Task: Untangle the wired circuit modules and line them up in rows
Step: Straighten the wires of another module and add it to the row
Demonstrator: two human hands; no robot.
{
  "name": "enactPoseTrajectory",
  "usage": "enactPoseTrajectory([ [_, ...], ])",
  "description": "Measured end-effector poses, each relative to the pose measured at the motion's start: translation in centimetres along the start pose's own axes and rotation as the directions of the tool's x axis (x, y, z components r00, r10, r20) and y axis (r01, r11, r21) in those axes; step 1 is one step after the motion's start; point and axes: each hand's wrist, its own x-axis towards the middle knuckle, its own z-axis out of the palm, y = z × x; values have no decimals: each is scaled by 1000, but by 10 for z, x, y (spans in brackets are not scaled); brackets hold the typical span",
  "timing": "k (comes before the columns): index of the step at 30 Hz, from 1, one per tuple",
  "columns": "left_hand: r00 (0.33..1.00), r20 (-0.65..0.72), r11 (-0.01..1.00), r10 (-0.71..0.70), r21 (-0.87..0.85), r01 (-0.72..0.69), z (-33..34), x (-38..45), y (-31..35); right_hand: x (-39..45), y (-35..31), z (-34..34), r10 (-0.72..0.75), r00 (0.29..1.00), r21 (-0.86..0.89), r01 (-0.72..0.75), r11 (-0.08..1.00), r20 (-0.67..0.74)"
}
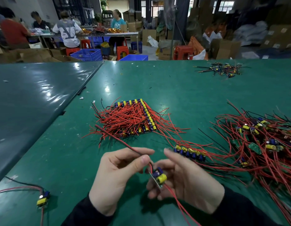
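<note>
Circuit module [158, 176] with yellow and blue parts sits in the right hand [182, 181], held above the green table [68, 152], fingers curled under its small board. Left hand [115, 168] pinches the module's red-and-black wire pair [120, 141] between thumb and fingers just left of the module; the pair runs up-left toward the arranged block. Hands close together, almost touching at the module. More red wires [177, 203] trail down from the module, past the right wrist.

Arranged block of modules [138, 118] lies beyond the held module, lined in rows, red leads fanning off both sides. Short row of modules [189, 152] lies just right of the right hand's fingertips. Tangled heap [262, 144] spreads well right of the held module. Single loose module [43, 199] lies far left of it, near the table edge. Small pile of scraps [221, 70] sits at the far right end of the table. Dark sleeves [249, 209] cover both wrists.
</note>
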Motion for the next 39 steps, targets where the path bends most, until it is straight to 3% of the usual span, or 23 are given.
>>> enactPoseTrajectory([
  [3,999,19,996,28,80,-29,3,0,-1,-2,2,4,-70,994,-101,78,992,82],
  [6,998,-35,991,55,123,-50,4,2,-5,-1,4,4,-289,956,-289,264,920,-43],
  [10,996,-64,986,54,159,-43,5,2,-7,-3,12,3,-537,839,-572,400,716,-85],
  [15,986,-75,882,152,461,-101,9,-3,-15,-3,18,1,-679,734,-875,329,356,-1],
  [18,963,-73,782,258,601,-164,13,-5,-16,-2,19,0,-679,730,-937,284,203,74],
  [23,980,-91,832,175,546,-98,16,-7,-20,0,20,-4,-663,748,-931,217,294,-35],
  [29,963,-4,722,270,662,-200,15,-7,-19,0,24,-4,-596,803,-949,182,259,-8],
  [31,963,-4,729,269,654,-201,14,-7,-19,1,24,-2,-598,801,-947,168,274,-31],
  [33,966,-33,752,256,634,-178,11,-5,-19,3,25,-1,-593,801,-922,164,350,-83],
  [36,978,-126,865,165,494,-83,8,-3,-17,4,22,-3,-561,813,-856,171,487,-157],
  [39,970,-165,883,178,462,-83,5,0,-14,2,20,1,-530,839,-822,212,529,-124],
])
